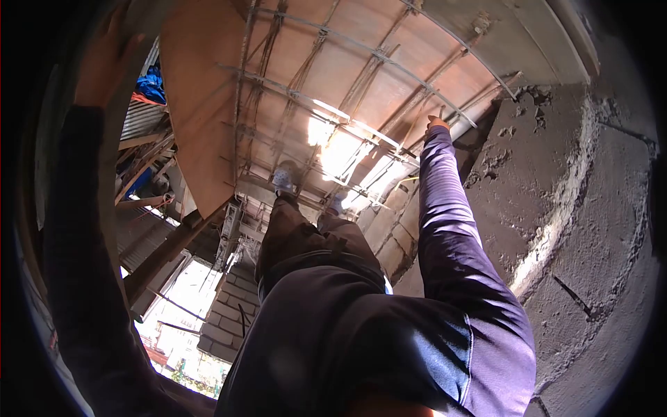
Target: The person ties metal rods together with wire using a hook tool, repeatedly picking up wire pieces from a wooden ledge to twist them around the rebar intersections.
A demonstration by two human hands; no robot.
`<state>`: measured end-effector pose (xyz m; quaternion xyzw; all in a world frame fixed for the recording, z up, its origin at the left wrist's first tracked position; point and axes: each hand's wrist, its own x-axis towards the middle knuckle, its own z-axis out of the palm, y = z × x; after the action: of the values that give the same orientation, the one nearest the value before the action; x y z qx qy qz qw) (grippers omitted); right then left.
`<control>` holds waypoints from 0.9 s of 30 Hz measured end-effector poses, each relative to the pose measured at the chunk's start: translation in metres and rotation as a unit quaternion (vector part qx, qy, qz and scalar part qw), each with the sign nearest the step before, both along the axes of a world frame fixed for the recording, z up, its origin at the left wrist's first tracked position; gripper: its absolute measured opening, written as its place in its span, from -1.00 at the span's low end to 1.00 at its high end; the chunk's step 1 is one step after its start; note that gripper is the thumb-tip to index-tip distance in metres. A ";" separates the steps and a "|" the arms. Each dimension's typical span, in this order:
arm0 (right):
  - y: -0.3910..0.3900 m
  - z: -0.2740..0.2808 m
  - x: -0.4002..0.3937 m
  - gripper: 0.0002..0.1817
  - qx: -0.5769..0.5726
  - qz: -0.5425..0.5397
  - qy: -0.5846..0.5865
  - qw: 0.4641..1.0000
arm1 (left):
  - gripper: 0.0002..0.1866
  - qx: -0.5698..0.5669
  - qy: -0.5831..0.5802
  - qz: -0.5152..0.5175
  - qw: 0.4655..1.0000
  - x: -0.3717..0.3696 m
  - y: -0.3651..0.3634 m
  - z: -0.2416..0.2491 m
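My left hand [104, 62] is raised at the upper left edge, in shadow, with its fingers apart against a dark upright surface. At the end of the outstretched purple sleeve, my right hand [436, 124] has its fingers closed round something small and thin that I cannot make out. It is close to the steel rebar grid [382, 57], which lies over reddish-brown panels [347, 35]. Both feet stand among the bars, the left shoe [283, 178] showing more plainly. Bright sunlight washes out part of the grid.
Rough cement wall [521, 181] rises on the right. A large brown board [201, 104] stands at the left, beside a gap showing a blue tarp [150, 86] and wooden beams. Grey blockwork [233, 306] and a bright opening lie lower left.
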<state>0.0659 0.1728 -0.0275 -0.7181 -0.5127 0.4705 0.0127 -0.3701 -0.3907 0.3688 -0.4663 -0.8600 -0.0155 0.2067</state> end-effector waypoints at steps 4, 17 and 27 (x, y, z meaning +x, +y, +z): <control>-0.004 -0.027 -0.045 -0.65 0.155 0.192 -0.057 0.967 | -0.33 -0.002 -0.043 0.054 0.998 0.003 -0.002 -0.001; 0.000 0.036 -0.029 -0.58 0.028 0.240 -0.047 0.969 | -0.34 0.001 -0.018 0.014 1.000 -0.001 0.000 -0.003; 0.025 -0.019 -0.021 -0.72 0.101 0.234 -0.054 0.966 | -0.35 0.001 -0.031 0.035 0.999 0.000 -0.001 -0.003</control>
<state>0.0450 0.1980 -0.0468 -0.5979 -0.7108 0.3667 -0.0532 -0.3697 -0.3915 0.3656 -0.4348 -0.8819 -0.0236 0.1808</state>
